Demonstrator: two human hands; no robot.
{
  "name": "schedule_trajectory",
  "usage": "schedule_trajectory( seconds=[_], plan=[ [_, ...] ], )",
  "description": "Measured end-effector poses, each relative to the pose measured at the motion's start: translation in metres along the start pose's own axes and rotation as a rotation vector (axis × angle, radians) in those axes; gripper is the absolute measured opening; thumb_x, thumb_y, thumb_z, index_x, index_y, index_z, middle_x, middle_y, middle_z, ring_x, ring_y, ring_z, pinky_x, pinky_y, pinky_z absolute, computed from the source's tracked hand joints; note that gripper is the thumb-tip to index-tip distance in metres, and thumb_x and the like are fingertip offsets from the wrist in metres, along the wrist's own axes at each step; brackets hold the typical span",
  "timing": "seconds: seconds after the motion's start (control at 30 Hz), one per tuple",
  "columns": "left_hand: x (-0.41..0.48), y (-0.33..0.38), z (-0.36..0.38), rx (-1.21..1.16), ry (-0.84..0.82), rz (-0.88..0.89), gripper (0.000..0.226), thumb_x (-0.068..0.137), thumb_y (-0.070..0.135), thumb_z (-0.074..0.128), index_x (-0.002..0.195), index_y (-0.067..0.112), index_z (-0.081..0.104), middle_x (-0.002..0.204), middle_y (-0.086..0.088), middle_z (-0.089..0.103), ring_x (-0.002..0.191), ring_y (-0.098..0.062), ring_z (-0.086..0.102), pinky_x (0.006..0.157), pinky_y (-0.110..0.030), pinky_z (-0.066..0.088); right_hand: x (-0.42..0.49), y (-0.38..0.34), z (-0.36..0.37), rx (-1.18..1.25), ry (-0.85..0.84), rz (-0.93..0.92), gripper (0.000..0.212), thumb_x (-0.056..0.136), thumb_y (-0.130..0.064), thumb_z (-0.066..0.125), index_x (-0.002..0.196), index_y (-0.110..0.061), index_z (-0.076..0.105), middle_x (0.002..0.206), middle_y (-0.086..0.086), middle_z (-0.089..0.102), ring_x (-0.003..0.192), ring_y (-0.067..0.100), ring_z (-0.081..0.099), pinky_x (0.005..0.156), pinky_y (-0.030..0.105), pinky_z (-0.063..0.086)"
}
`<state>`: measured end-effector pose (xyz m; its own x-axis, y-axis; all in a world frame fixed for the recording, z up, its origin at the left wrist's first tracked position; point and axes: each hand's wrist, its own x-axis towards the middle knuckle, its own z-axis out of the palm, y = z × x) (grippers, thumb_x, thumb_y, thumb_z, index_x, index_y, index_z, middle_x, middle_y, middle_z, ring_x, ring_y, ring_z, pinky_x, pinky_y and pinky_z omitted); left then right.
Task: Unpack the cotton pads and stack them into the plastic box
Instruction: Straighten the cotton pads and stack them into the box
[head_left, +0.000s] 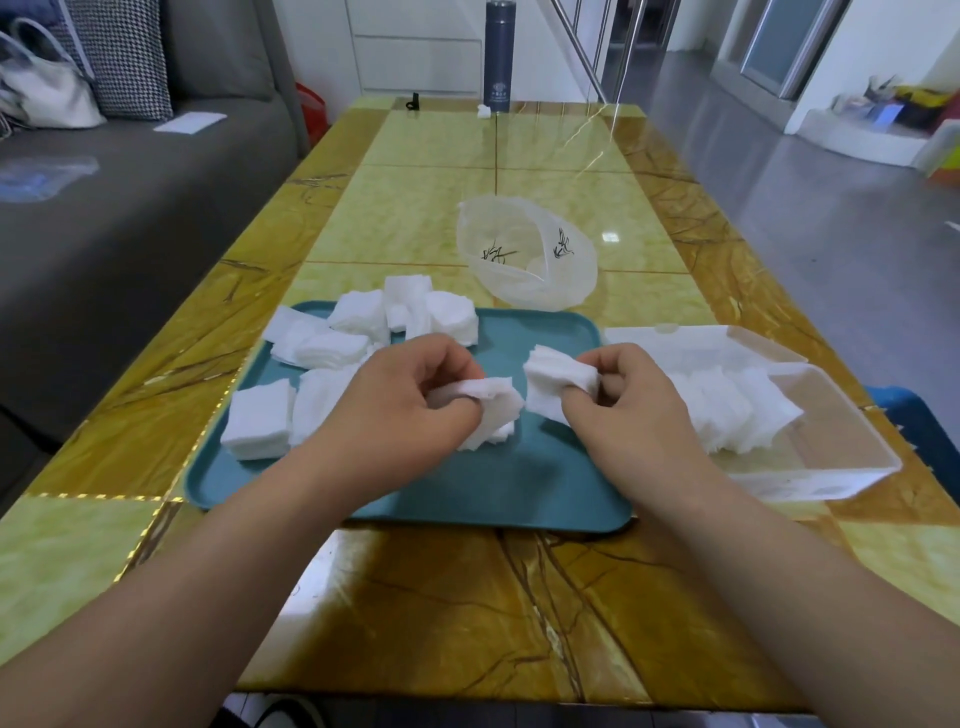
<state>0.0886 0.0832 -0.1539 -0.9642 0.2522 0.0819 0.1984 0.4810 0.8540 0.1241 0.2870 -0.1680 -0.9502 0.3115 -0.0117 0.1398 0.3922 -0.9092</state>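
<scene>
Several stacks of white square cotton pads (332, 343) lie on the left and far side of a teal tray (519, 488). My left hand (410, 400) pinches a small stack of pads (493, 410) over the tray's middle. My right hand (623, 400) grips another small stack (558, 376) just to the right of it. The two stacks are close but apart. A clear plastic box (841, 441) stands right of the tray with a row of pads (727, 405) inside, its lid (691, 338) hinged open behind it.
An empty translucent plastic bag (524, 260) with black printing lies beyond the tray. A dark flask (498, 57) and a small white scrap (484, 110) stand at the table's far end. A grey sofa (104, 218) runs along the left.
</scene>
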Motion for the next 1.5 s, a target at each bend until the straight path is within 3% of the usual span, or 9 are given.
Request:
schedule_trajectory(
  seconds=[0.1,0.27,0.53,0.8,0.93,1.07,1.2,1.33,1.5],
  plan=[
    [-0.007,0.006,-0.002,-0.174,-0.073,-0.002,0.019,0.091,0.010,0.072,0.094,0.027,0.079,0.080,0.008,0.073,0.072,-0.007,0.063,0.069,-0.019,0.051,-0.001,-0.003,-0.001,0.076,-0.034,-0.034,0.017,0.096,-0.015,0.067,0.107,-0.027,0.062,0.091,0.000,0.078,0.067,0.005,0.062,0.060,0.012,0.048],
    [-0.005,0.006,0.003,-0.327,-0.114,-0.028,0.033,0.083,0.000,0.082,0.108,0.020,0.073,0.097,-0.005,0.079,0.094,-0.033,0.073,0.088,-0.045,0.060,-0.004,-0.007,0.000,0.198,-0.256,-0.052,0.029,0.095,-0.001,0.068,0.115,-0.021,0.073,0.097,-0.002,0.082,0.097,0.019,0.077,0.095,0.043,0.060],
    [-0.002,0.004,0.003,-0.275,-0.054,-0.049,0.032,0.073,0.004,0.090,0.096,0.015,0.072,0.082,-0.002,0.075,0.069,-0.012,0.065,0.068,-0.027,0.058,-0.004,-0.004,-0.003,0.234,-0.356,-0.060,0.026,0.098,-0.002,0.065,0.120,-0.013,0.073,0.099,0.001,0.082,0.098,0.017,0.077,0.092,0.031,0.061],
    [0.000,-0.003,0.008,-0.076,-0.068,0.049,0.029,0.073,0.011,0.091,0.091,0.025,0.071,0.081,-0.001,0.072,0.064,-0.011,0.060,0.062,-0.025,0.053,0.000,-0.001,-0.005,0.205,-0.416,-0.068,0.029,0.093,0.001,0.067,0.112,-0.018,0.077,0.100,0.009,0.081,0.104,0.029,0.075,0.100,0.050,0.058],
    [0.002,-0.007,0.012,-0.002,-0.027,0.085,0.034,0.074,0.015,0.090,0.096,0.030,0.069,0.080,0.002,0.070,0.070,-0.021,0.065,0.064,-0.029,0.055,-0.003,0.004,-0.008,0.188,-0.507,-0.068,0.045,0.084,-0.004,0.082,0.123,-0.020,0.070,0.113,0.006,0.078,0.111,0.023,0.073,0.102,0.040,0.057],
    [0.001,-0.009,0.013,0.086,-0.071,0.042,0.055,0.073,0.030,0.091,0.120,0.037,0.063,0.076,0.006,0.063,0.061,0.000,0.056,0.061,-0.014,0.044,-0.003,0.008,-0.002,0.001,-0.375,-0.143,0.040,0.085,-0.008,0.082,0.120,-0.020,0.068,0.107,-0.003,0.078,0.101,0.011,0.074,0.098,0.040,0.058],
    [0.000,-0.010,0.013,0.175,-0.166,0.020,0.021,0.076,0.034,0.089,0.092,0.029,0.075,0.058,0.011,0.054,0.051,-0.001,0.047,0.051,-0.015,0.035,-0.002,0.012,0.000,-0.113,-0.363,-0.194,0.033,0.090,-0.007,0.072,0.118,-0.025,0.072,0.110,-0.009,0.077,0.105,0.008,0.072,0.101,0.039,0.056],
    [0.001,-0.010,0.017,0.246,-0.196,-0.043,0.024,0.075,0.040,0.087,0.088,0.029,0.071,0.054,0.015,0.056,0.048,0.001,0.049,0.049,-0.015,0.033,-0.004,0.009,0.003,-0.168,-0.243,-0.189,0.042,0.090,-0.006,0.072,0.113,-0.041,0.071,0.104,-0.030,0.069,0.104,-0.006,0.067,0.099,0.020,0.052],
    [0.000,-0.015,0.022,0.302,-0.223,-0.087,0.027,0.078,0.048,0.082,0.091,0.029,0.067,0.066,0.010,0.062,0.060,-0.004,0.056,0.057,-0.028,0.042,-0.011,0.010,0.007,-0.164,-0.176,-0.117,0.039,0.093,-0.001,0.065,0.129,-0.015,0.071,0.101,-0.020,0.067,0.106,0.004,0.067,0.101,0.023,0.051]
  ],
)
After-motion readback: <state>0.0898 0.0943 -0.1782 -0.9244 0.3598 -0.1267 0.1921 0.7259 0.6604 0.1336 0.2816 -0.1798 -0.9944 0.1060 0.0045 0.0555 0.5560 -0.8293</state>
